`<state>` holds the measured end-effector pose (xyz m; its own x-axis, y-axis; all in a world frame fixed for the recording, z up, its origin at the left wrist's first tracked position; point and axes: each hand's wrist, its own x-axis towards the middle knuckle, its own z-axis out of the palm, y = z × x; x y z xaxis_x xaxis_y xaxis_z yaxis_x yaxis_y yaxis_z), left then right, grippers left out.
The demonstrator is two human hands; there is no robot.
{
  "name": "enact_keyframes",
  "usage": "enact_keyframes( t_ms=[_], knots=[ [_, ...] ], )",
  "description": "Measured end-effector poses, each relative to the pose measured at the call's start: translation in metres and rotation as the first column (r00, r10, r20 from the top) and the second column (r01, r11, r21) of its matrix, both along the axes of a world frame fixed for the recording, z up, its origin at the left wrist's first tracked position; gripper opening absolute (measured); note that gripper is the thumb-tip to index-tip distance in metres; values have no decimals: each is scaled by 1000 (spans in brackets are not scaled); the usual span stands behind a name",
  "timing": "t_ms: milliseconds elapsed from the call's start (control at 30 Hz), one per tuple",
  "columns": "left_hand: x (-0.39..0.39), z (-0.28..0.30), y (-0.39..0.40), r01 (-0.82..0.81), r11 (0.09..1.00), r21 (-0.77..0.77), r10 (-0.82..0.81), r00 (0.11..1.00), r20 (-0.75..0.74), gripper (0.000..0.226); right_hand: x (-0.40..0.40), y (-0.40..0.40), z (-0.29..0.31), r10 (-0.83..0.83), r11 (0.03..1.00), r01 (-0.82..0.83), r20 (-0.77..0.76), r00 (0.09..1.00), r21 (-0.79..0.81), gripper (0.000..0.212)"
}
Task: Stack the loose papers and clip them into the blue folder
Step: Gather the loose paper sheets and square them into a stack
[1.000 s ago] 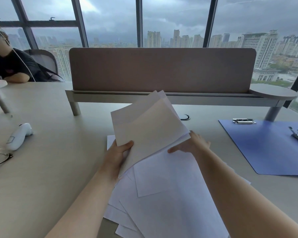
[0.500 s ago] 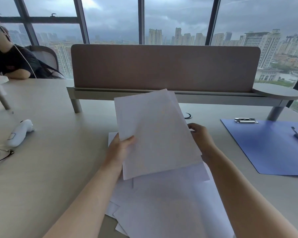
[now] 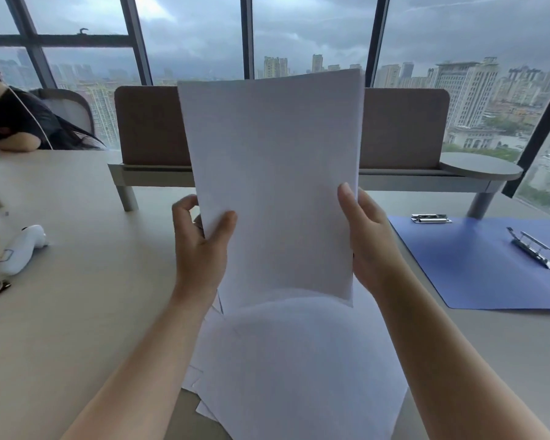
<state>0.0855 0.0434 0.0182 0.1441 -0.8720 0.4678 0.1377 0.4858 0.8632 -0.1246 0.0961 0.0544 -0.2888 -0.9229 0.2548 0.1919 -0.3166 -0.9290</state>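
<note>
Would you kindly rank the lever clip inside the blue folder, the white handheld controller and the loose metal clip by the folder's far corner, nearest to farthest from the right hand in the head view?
From the right hand:
1. Loose metal clip, just right, at the blue folder's far corner.
2. Lever clip, further right, inside the folder.
3. White handheld controller, far left across the desk.

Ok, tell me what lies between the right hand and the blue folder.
Only bare table shows between the right hand and the blue folder, in the head view.

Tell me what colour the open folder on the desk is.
Blue, the folder, with silver metal clips; the head view shows it.
</note>
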Motion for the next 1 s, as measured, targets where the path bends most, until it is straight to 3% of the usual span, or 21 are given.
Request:
enact_keyframes(
  t_ms=[133,333,433,533,700,867,1000],
  knots=[
    [0,-5,7,25,998,62,-25,1000,-6,53,2,14,-11,-27,999,26,-51,998,-18,19],
    [1,-26,11,155,951,269,-188,977,102,36,0,21,-63,-43,988,58,-112,993,142,25],
    [-2,-31,13,193,915,354,-261,953,156,45,-2,21,-76,-46,978,78,-165,985,192,7],
    [-4,-28,11,133,896,423,-264,926,268,45,-4,21,-79,-61,973,104,-204,977,207,13],
    [-10,-25,13,37,830,556,-387,756,528,31,-17,14,-82,-265,923,278,-87,960,265,15],
    [-20,-18,22,-24,734,679,-515,632,579,56,-32,10,-86,-435,844,368,98,895,389,15],
    [-32,-15,27,-54,726,686,-557,540,631,58,-33,7,-88,-457,833,376,122,881,406,13]
  ],
)
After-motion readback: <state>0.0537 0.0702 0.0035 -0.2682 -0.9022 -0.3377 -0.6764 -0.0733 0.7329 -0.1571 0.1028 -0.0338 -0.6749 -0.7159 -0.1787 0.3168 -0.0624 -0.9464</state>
